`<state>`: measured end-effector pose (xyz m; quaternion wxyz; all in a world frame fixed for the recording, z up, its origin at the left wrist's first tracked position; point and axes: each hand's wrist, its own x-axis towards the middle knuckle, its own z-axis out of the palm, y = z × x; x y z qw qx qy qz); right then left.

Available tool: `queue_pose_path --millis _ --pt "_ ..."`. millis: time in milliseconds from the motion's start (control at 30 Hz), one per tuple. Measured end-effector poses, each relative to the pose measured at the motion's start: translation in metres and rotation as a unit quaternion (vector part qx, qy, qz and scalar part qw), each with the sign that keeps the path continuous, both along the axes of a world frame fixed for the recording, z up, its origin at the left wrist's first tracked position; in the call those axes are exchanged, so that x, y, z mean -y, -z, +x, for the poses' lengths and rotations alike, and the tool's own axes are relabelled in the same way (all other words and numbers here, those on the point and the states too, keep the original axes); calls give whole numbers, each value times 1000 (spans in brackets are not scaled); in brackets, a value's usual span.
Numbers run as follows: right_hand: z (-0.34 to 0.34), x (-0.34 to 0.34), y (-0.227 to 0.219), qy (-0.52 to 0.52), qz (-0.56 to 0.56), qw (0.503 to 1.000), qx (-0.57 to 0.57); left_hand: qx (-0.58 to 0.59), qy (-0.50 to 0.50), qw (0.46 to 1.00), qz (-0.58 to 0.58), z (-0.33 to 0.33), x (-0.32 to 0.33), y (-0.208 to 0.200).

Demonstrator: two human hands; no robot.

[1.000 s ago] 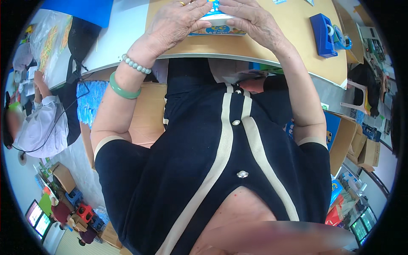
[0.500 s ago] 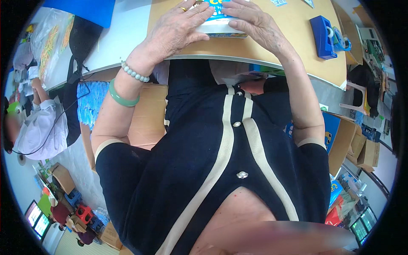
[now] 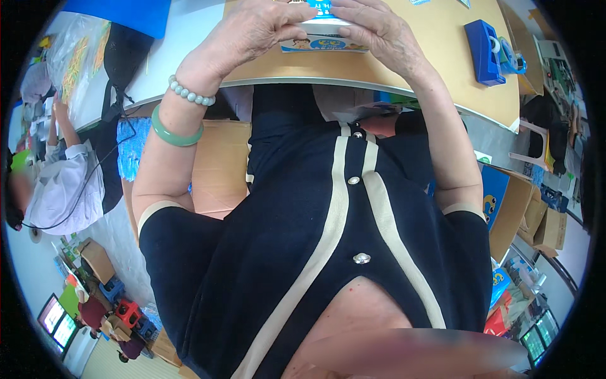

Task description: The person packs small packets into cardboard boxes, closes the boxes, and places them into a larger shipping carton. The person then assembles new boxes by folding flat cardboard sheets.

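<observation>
A small blue-and-white printed carton lies at the table's front edge, at the top of the view. My left hand grips its left side, thumb against the front of the white upper part and fingers over the top. On the opposite side, my right hand holds it the same way, its thumb on the front near the right corner. The printed front panel shows below both thumbs. The carton's far side is cut off by the picture's edge. My left wrist wears a beaded bracelet and a green bangle.
A blue tape dispenser stands at the table's right. At the left lie a blue sheet or bin, a black cloth and a clear bag of coloured strips. An open cardboard box sits below the table edge. Another person sits left.
My hands have gone from lying spread over the carton's top to gripping its sides. More of the printed front panel shows below the white upper part.
</observation>
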<state>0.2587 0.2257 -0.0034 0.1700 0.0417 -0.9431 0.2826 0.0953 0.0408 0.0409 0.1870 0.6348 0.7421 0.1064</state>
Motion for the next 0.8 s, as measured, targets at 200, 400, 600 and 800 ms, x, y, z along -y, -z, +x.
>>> queue_pose_path --millis 200,400,600,800 --pt "5 6 4 19 -6 1000 -22 -42 3 958 284 12 12 41" --pt "-1 -4 19 -31 61 996 -60 35 122 822 556 -18 -1 83" --pt "3 -4 12 -13 37 999 -37 80 23 967 242 -22 14 34" --pt "3 -8 15 -27 30 999 -20 7 -5 957 290 -5 18 47"
